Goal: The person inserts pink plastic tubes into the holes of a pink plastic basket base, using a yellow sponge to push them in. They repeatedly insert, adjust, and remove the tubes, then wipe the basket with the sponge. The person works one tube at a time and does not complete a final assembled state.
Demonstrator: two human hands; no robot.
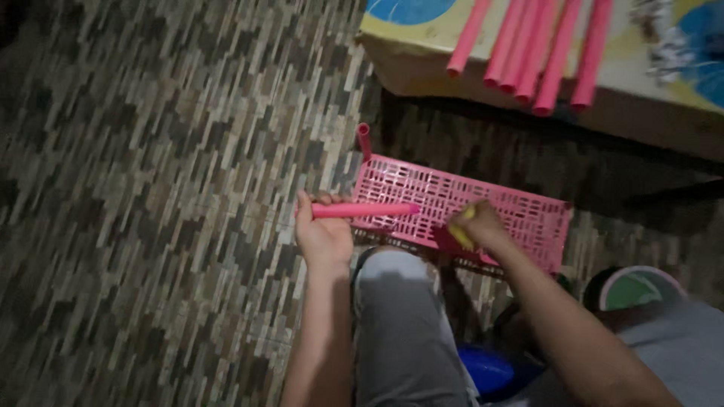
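My left hand (323,235) grips a pink plastic tube (366,209), held level and pointing right over the left end of a pink perforated plastic shelf panel (520,215). My right hand (483,224) rests on the middle of that panel and is closed around a small yellow object (461,235). Another pink tube (365,140) stands upright at the panel's far left corner. The panel lies across my knee in grey trousers (403,316).
Several pink tubes (539,53) lie side by side on a low patterned surface (422,45) at the top right. The floor has a brown and grey mosaic pattern (151,188). A blue object (486,369) and a round green-and-white object (637,290) sit by my legs.
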